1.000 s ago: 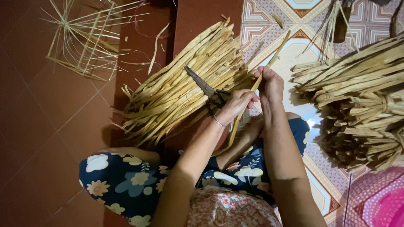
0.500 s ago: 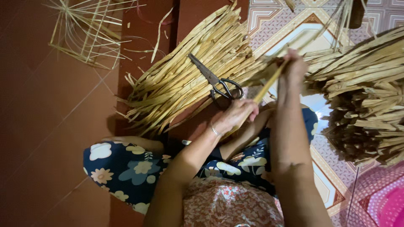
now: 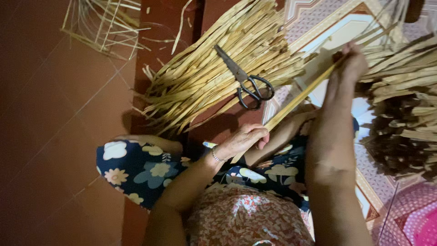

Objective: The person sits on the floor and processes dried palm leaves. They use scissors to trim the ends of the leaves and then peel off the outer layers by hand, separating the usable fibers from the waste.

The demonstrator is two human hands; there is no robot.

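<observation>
I sit on the floor with my legs in dark floral fabric. My left hand (image 3: 246,139) is closed around the lower end of a long pale straw strip (image 3: 298,97). My right hand (image 3: 351,64) grips the same strip farther up, near the bundle at the right. The strip runs taut and slanted between both hands. Black scissors (image 3: 249,84) lie on top of a large pile of dried straw strips (image 3: 214,64), just beyond my left hand.
A second bundle of dried strips (image 3: 405,91) lies at the right, its dark ends toward me. A loose woven straw frame (image 3: 102,23) sits at the top left on the red tiled floor (image 3: 54,136). A pink round object (image 3: 416,218) is at the bottom right on a patterned mat.
My right hand has slid up and to the right along the strip, while my left hand has dropped lower toward my lap. The hands are now much farther apart.
</observation>
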